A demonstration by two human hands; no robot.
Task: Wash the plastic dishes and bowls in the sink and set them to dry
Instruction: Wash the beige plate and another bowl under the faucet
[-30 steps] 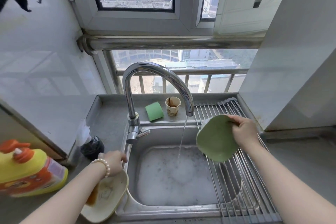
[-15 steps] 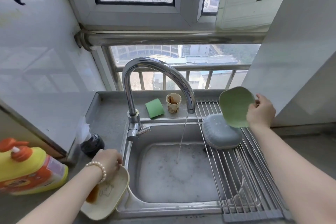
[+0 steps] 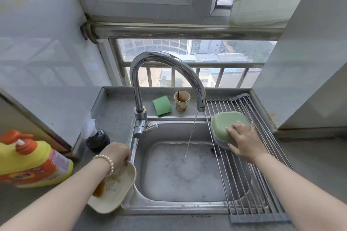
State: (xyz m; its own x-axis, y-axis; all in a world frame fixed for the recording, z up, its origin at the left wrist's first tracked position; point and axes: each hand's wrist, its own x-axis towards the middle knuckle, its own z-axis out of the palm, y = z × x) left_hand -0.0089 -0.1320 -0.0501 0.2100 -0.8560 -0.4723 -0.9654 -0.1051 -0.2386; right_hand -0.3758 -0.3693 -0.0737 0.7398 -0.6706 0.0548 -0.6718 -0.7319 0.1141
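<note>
Head view: right hand [image 3: 246,141] lies flat, fingers straight, on the upturned green bowl [image 3: 228,124], which sits stacked over a grey-blue bowl [image 3: 219,141] on the drying rack [image 3: 249,184] at the sink's [image 3: 180,170] far right. Left hand [image 3: 117,154] grips the far rim of a cream dish [image 3: 114,191] on the tabletop [image 3: 112,110], just left of the sink. Faucet [image 3: 167,75] runs into foamy water.
</note>
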